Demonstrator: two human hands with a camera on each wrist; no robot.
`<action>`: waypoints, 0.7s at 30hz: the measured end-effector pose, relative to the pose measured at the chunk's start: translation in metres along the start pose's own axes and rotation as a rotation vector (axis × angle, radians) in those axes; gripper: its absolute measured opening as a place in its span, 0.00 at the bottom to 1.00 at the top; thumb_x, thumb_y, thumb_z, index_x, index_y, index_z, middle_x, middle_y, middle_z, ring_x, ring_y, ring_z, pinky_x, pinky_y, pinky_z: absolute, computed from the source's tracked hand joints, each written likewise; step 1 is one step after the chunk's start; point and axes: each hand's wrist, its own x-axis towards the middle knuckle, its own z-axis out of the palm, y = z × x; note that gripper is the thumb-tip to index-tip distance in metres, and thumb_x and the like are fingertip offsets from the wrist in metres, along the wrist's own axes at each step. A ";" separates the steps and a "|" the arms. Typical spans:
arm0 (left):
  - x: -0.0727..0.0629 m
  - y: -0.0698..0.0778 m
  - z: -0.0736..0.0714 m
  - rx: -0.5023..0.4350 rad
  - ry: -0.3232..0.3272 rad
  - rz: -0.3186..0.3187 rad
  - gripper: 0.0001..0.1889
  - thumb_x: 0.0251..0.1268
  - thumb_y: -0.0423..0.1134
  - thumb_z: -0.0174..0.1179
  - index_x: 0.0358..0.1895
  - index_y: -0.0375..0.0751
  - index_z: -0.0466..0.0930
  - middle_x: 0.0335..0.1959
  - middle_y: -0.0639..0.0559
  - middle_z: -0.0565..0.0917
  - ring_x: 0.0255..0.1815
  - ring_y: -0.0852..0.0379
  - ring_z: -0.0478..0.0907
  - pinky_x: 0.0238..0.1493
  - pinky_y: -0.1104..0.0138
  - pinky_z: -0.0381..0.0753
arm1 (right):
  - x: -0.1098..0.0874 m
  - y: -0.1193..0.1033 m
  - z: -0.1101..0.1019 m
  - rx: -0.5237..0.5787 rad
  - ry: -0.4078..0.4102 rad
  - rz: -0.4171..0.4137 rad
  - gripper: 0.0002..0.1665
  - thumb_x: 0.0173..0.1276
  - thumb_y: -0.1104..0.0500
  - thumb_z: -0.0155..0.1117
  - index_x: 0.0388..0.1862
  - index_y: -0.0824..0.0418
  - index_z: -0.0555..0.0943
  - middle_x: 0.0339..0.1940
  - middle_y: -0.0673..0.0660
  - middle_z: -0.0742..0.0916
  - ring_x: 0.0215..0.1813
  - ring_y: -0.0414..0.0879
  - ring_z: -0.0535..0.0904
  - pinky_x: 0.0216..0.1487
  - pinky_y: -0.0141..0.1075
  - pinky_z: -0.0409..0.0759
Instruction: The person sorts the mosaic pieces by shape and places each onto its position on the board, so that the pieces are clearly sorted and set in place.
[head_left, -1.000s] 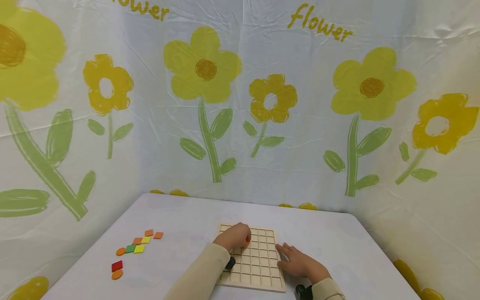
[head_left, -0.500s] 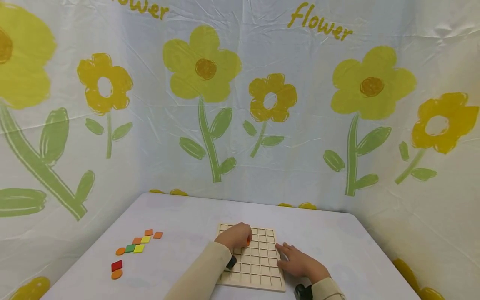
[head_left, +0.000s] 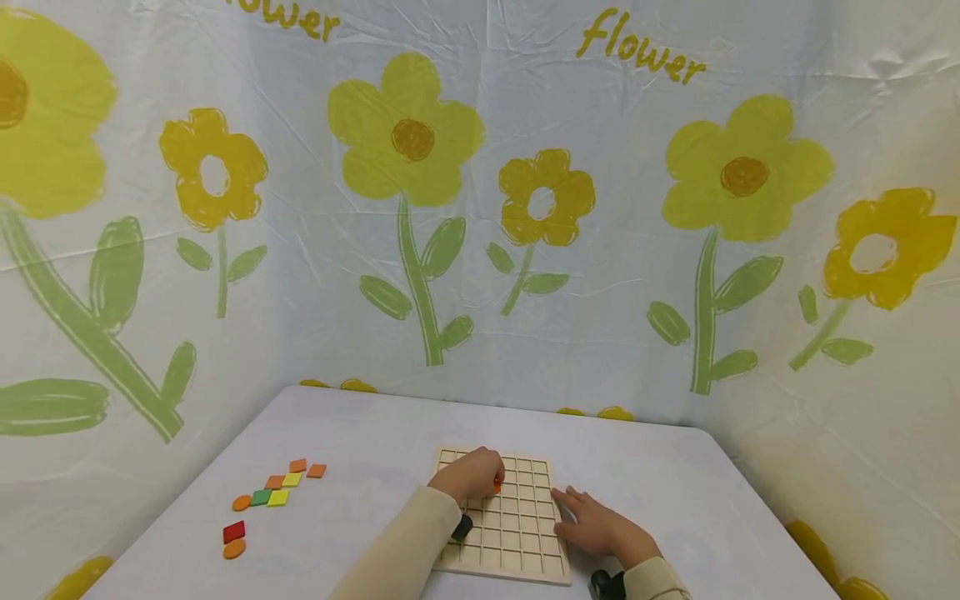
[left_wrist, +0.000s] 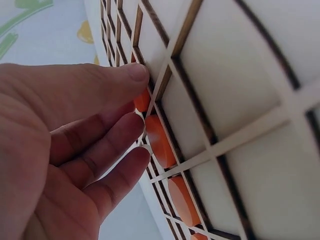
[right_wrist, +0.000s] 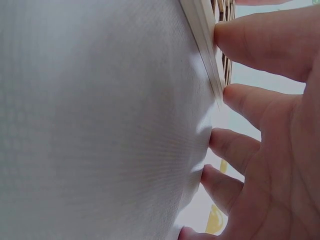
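A pale wooden grid board (head_left: 525, 523) lies on the table, and my left hand (head_left: 471, 473) reaches over its far left part. In the left wrist view, my left thumb and fingers pinch an orange piece (left_wrist: 143, 100) at one of the cells; the thumb covers part of it. Beside it, an orange disc (left_wrist: 159, 141) and a second orange disc (left_wrist: 183, 201) sit in cells of the same line. My right hand (head_left: 598, 523) lies at the board's right edge with its fingers spread, the thumb and a fingertip at the wooden rim, other fingertips on the white cloth.
Left of the board lie loose flat pieces: orange squares such as one orange tile (head_left: 317, 471), a yellow tile (head_left: 277, 497), a green tile (head_left: 260, 497), a red tile (head_left: 234, 531) and an orange round piece (head_left: 235, 548). A flower-printed curtain (head_left: 480, 333) hangs behind the table.
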 end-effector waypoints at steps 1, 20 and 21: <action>0.000 -0.001 0.000 0.000 0.002 0.003 0.07 0.58 0.30 0.65 0.37 0.46 0.87 0.35 0.58 0.83 0.38 0.63 0.76 0.39 0.69 0.78 | 0.000 0.000 0.000 0.000 0.001 0.000 0.36 0.67 0.46 0.58 0.72 0.53 0.66 0.74 0.64 0.67 0.75 0.65 0.58 0.68 0.65 0.58; -0.025 -0.032 -0.009 -0.009 0.034 -0.034 0.10 0.64 0.35 0.61 0.47 0.42 0.85 0.46 0.52 0.85 0.52 0.53 0.81 0.51 0.62 0.80 | 0.001 0.001 0.001 -0.014 0.001 -0.013 0.37 0.67 0.45 0.58 0.73 0.52 0.65 0.74 0.64 0.67 0.75 0.65 0.58 0.68 0.64 0.59; -0.026 -0.035 -0.010 -0.005 0.040 -0.036 0.10 0.63 0.35 0.61 0.46 0.41 0.85 0.45 0.52 0.85 0.51 0.53 0.81 0.51 0.61 0.80 | 0.001 0.001 0.001 -0.012 -0.001 -0.011 0.37 0.67 0.45 0.58 0.73 0.52 0.65 0.74 0.64 0.67 0.75 0.65 0.58 0.68 0.64 0.59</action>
